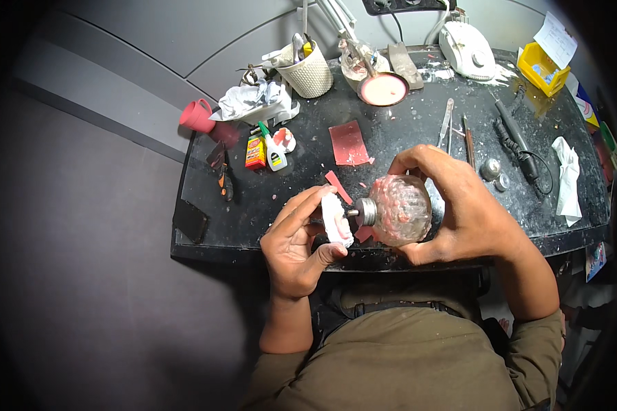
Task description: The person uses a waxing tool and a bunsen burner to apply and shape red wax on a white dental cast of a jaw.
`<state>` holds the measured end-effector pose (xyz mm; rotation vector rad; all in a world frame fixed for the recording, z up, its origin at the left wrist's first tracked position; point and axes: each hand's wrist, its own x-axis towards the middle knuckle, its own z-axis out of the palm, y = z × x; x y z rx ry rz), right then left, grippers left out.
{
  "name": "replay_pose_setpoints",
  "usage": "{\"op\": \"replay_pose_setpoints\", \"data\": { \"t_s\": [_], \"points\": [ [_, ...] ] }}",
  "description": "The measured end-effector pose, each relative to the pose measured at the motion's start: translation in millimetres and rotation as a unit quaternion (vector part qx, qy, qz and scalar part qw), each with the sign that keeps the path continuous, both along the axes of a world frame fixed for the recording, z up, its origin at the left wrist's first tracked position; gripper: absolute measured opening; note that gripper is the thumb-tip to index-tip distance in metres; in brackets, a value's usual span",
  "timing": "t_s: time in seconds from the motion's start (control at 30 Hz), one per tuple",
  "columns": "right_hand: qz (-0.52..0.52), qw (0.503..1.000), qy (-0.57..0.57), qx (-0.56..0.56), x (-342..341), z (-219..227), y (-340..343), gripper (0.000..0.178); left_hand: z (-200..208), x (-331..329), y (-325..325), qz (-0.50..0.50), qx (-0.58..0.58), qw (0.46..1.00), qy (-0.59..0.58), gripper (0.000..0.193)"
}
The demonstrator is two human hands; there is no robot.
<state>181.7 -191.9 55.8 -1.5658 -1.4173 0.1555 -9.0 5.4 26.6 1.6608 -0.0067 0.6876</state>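
The left hand has its fingers and thumb partly spread, pinching a white plaster cast by its edges, up in front of the person, over the near edge of the black worktop. The fingers of the right hand are parted wide around a round glass jar, tipped on its side, pink showing on it. Its metal neck points at the cast; whether the tip touches, I can't tell from here. Beyond the hands lie a pink sheet and a narrow pink strip. Over to the left, a small white bottle stands or lies beside a red-and-yellow box; on the far right there's a crumpled tissue
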Motion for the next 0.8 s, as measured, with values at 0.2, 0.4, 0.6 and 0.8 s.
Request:
{"op": "replay_pose_setpoints", "data": {
  "t_s": [0.2,0.4,0.6,0.8],
  "points": [
    [-0.027,0.999,0.017,0.012,1.5,1.7,1.6,0.068,-2.7,-0.6,-0.2,0.023,0.003,1.000,0.004,0.084],
    [-0.051,0.997,0.026,0.050,7.5,4.9,-2.2,0.065,1.1,-0.1,-1.7,0.004,-0.022,1.000,0.010,0.084],
    [-0.005,0.999,0.021,0.035,2.8,3.3,0.6,0.066,0.1,-2.0,-0.6,0.009,-0.030,0.999,0.022,0.084],
    [0.016,1.000,-0.009,-0.002,0.0,2.6,-0.3,0.072,-1.0,-0.8,-0.5,0.007,-0.020,1.000,0.018,0.084]
  ]
}}
